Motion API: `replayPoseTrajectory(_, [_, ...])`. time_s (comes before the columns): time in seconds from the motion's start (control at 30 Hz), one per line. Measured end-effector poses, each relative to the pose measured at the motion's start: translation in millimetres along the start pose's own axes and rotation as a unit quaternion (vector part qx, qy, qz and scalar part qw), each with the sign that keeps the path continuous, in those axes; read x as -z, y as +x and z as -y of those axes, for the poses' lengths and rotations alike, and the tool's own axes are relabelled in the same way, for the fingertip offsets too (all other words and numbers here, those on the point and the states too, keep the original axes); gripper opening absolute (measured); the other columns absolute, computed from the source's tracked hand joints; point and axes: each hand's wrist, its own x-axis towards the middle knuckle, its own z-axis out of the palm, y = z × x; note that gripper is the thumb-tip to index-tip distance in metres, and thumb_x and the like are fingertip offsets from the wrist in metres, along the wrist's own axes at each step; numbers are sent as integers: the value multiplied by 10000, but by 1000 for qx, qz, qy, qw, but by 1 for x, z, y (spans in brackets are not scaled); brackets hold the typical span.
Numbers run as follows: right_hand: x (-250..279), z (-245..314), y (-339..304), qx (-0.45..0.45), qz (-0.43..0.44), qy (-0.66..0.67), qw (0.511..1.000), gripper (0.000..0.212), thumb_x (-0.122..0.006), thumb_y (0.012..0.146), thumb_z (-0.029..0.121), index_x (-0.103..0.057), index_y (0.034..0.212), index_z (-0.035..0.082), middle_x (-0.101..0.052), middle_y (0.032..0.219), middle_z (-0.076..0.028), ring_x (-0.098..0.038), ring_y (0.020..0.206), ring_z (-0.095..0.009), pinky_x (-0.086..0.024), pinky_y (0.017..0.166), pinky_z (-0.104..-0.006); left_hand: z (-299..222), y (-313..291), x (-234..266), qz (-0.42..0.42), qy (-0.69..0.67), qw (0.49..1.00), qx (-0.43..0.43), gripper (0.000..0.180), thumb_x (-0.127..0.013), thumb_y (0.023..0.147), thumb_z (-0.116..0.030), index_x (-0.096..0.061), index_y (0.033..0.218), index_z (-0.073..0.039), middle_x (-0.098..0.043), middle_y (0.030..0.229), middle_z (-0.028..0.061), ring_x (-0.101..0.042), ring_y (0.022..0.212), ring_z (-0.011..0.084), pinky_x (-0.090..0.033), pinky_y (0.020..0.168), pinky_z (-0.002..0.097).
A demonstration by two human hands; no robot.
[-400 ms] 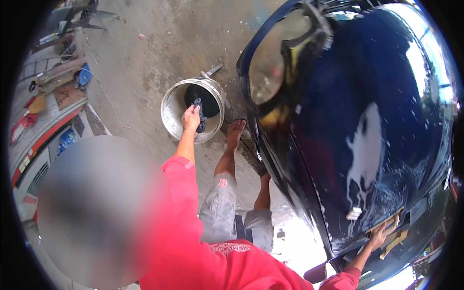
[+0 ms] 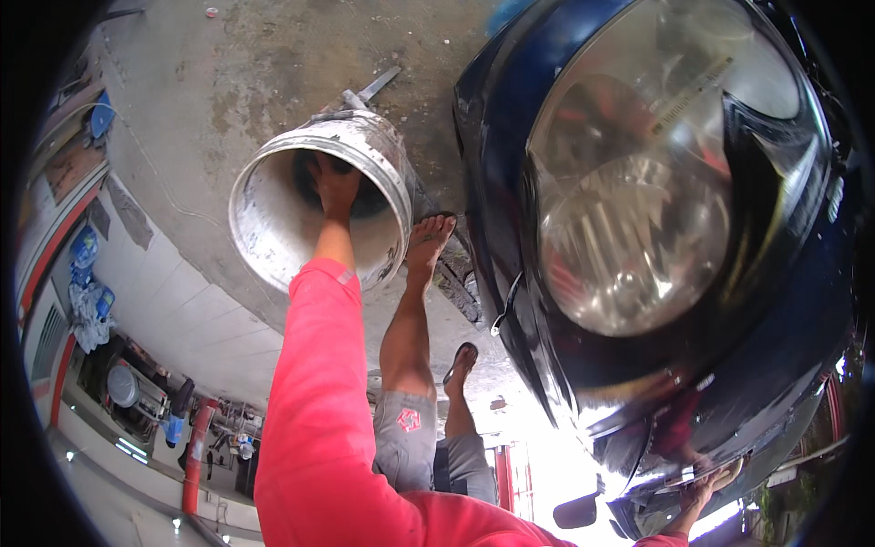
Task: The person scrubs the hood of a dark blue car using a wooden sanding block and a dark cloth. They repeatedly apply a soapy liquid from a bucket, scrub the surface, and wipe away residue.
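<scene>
My left hand (image 2: 337, 187) reaches down inside a white, stained bucket (image 2: 251, 205), at its dark bottom. It closes around a dark cloth (image 2: 339, 164), whose outline is hard to make out in the shadow; the fingertips are partly hidden. To the right stands a dark blue car (image 2: 565, 365), its large clouded headlight (image 2: 638, 264) facing up at me. At the lower right, my right hand (image 2: 709, 483) rests on the car's glossy body with its fingers stretched out, nothing visible in them.
A flat handle-like piece (image 2: 378, 84) sticks out beyond the bucket. My foot (image 2: 428, 239) stands close to the bucket on the stained concrete floor (image 2: 182, 82). A thin cord (image 2: 173, 201) crosses the floor at left. A red post (image 2: 196, 456) stands at lower left.
My left hand has gone deeper into the bucket with the dark cloth. The view has swung closer to the car's front, so the headlight now looms large. My right hand stays on the car.
</scene>
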Motion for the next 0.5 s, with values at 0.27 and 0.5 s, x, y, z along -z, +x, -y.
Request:
replayPoseTrajectory(0.27, [-29,-6,-8,31,12,17,999,920,-655,1004,729,-509,1596,40,-666,1489,-133,-664,1324,-307,-547,1100,-467,-1,-19,-45,-6,330,913,-239,771,-685,992,-536,-514,1634,-145,-517,1660,195,-454,1526,494,-379,1201,695])
replayPoseTrajectory(0.5, [-47,-34,-16,231,-114,-98,961,556,-742,1036,526,-745,1368,80,-744,1118,-25,-699,899,-162,-554,804,-368,-26,-143,110,148,-442,865,187,710,-778,891,-59,-540,1559,-98,-713,1295,135,-731,1095,318,-648,834,479])
